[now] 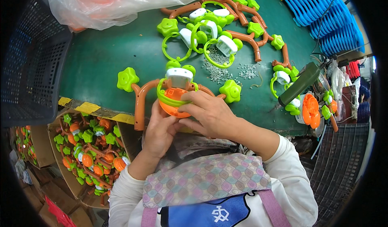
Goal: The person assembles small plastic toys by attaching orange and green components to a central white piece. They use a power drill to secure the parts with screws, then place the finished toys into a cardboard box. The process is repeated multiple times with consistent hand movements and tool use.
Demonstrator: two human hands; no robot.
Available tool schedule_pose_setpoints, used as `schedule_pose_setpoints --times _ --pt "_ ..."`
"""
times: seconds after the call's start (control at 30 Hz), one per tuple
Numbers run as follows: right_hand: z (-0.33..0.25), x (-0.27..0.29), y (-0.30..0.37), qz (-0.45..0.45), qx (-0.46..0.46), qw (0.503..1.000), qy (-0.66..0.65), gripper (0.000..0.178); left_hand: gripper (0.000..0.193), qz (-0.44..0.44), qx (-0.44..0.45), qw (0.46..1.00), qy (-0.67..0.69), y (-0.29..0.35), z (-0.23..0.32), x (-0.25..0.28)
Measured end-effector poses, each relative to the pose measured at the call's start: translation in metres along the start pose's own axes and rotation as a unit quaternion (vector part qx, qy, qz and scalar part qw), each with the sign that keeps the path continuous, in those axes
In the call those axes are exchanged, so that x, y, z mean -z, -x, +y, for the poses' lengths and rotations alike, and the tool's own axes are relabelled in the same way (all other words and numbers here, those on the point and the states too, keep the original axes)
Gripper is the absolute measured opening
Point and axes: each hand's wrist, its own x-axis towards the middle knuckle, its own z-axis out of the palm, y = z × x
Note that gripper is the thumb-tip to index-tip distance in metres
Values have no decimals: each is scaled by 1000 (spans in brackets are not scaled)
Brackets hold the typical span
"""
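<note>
At far left stands a dark, perforated plastic crate [30, 61]; below it, a small open cardboard box [41, 146] and a larger cardboard box [132, 139] hold brown, green and orange plastic pieces (the larger one is crowded). A brown plastic branch [139, 105] with a lime-green star-shaped knob lies just left of the hands. The left hand [158, 132] is curled closed around the lower left of an orange plastic cup [174, 93], at the near edge of the green tabletop [105, 57]. A lime-green plastic ring [166, 100] with a white block encircles the cup. The right hand [211, 111], partly closed, holds the right side of ring and cup with bent fingers. Farther right, a white tub [298, 117] contains orange cups [310, 109].
</note>
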Motion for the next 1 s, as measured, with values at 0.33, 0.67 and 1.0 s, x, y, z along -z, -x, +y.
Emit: schedule_pose_setpoints --times 0.33,0.67,1.0 --pt "-20 -5 2 -54 40 998 -9 33 58 11 -114 993 38 -4 -9 -4" --pt "17 0 -2 -6 -91 979 181 30 61 37 -160 984 72 -12 -13 10" --pt "-11 -8 -113 27 155 972 174 34 66 126 -227 913 -313 -16 -36 33"
